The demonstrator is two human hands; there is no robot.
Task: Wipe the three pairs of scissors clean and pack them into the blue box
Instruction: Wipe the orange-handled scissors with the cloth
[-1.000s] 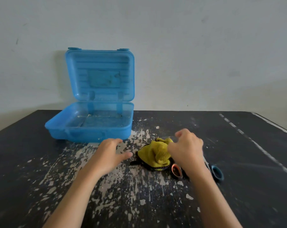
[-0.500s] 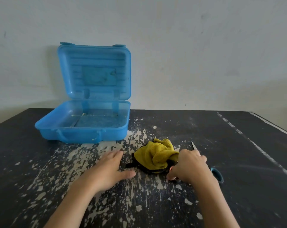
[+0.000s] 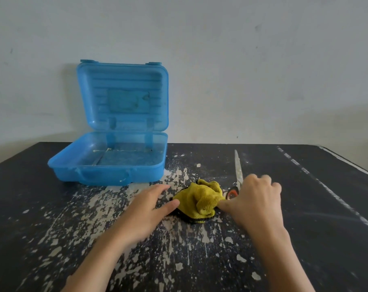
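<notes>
Bright translucent blue box, lid and tray the same blue. The bench is black, splashed all over with pale cream flecks, white streaks down its right side. The cloth is mustard yellow-green with thin black edging. The scissors show a silver blade speckled with pale spots, orange and black at the handle. The wall is plain off-white.

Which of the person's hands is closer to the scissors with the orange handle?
Right. The right hand is curled over the handles of the scissors. The left hand is on the other side of the yellow cloth, away from them.
</notes>
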